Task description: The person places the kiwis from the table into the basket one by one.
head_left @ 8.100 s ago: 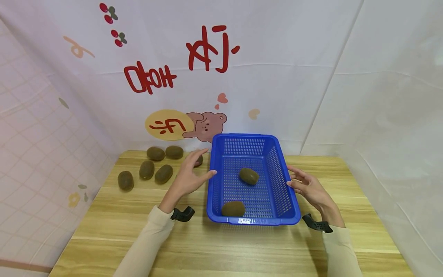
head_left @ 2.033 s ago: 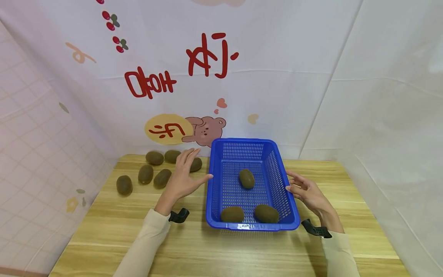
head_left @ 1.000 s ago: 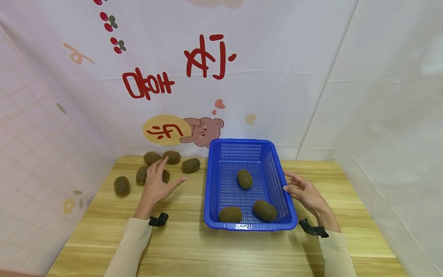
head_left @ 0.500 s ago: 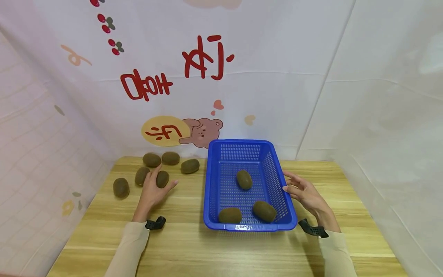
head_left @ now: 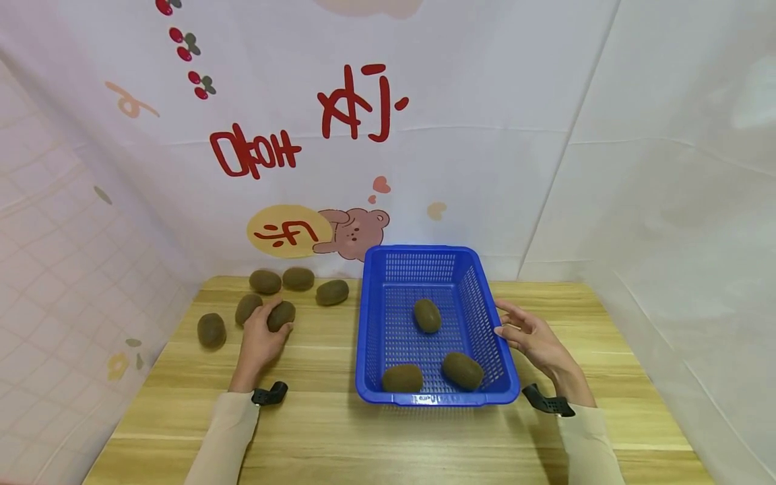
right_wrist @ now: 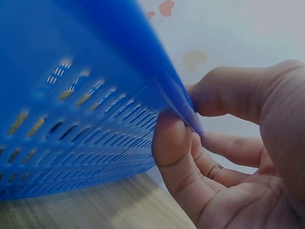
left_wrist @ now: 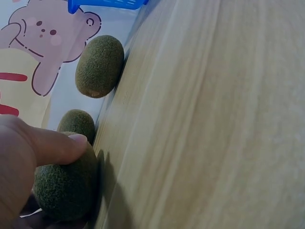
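My left hand (head_left: 261,343) is at the group of brown, fuzzy kiwis on the left of the table. Its thumb and fingers grip one kiwi (head_left: 281,315); in the left wrist view the thumb lies across the top of that kiwi (left_wrist: 66,191), with the other fingers mostly hidden. At the right side of the blue plastic basket (head_left: 436,399), my right hand (head_left: 542,343) pinches the rim. The right wrist view shows thumb and fingers on either side of the basket's edge (right_wrist: 167,90). Three kiwis lie inside, one of them a kiwi (head_left: 427,316) near the middle.
Several other kiwis are on the wooden table (head_left: 339,444): a kiwi (head_left: 248,310) right beside the left hand, a kiwi (head_left: 211,331) farther left, and a kiwi (head_left: 332,292) between the hand and the basket. A printed white cloth (head_left: 473,168) hangs behind.
A third kiwi has come into the basket since the oldest frame. My left hand has moved left from the basket's side, and its fingers have closed round a kiwi. The right hand stays at the rim.
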A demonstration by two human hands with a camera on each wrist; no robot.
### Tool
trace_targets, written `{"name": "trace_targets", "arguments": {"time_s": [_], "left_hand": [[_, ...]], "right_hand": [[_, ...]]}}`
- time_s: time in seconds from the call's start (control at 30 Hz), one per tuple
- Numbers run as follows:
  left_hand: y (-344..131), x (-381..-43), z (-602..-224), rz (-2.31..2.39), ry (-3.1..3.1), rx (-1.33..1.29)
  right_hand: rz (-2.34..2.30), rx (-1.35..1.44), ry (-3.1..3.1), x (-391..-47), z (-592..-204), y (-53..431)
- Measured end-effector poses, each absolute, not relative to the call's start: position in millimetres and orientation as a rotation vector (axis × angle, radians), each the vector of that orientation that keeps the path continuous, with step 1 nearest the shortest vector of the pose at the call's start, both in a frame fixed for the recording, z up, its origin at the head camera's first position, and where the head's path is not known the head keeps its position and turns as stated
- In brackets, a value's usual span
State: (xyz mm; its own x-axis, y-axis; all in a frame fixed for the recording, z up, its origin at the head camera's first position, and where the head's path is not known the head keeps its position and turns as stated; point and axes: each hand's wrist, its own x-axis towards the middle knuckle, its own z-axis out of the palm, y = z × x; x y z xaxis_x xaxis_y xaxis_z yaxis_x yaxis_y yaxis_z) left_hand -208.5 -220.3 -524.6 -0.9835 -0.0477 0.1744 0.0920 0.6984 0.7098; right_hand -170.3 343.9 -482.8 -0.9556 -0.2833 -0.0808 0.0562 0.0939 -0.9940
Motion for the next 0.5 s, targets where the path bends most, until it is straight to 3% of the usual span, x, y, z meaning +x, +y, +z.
{"name": "trace_targets", "arguments": {"time_s": [0.5], "left_hand": [[-215.9,-202.4,-513.6,-1.204,-2.706,0.01]], "right_hand": [[-1.945,-0.216,2.119,-169.7,-483.7,343.0]]}}
